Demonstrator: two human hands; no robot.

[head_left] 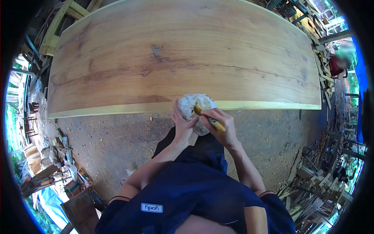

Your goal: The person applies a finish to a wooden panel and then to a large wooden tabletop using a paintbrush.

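My left hand [183, 124] is wrapped round the side of a round white tub [187, 102], whose surface is blotched with pale tan patches. In my right hand [222, 124] is a short tool with a yellow handle [219, 126]. Its yellowish working end reaches into the tub, and the exact kind of tool cannot be made out. Both hands are close together in front of my body, at the near edge of a large wooden slab [233, 50]. The tub overlaps that pale edge in this view. Knots and a long dark crack run across the slab.
Wood shavings lie scattered over the floor [101, 136] below the slab. Wood scraps [321, 175] are piled at the right, and tools and bottles [64, 146] lie at the left. A person in red [337, 66] is at the far right. Timber beams [58, 27] stand at the back left.
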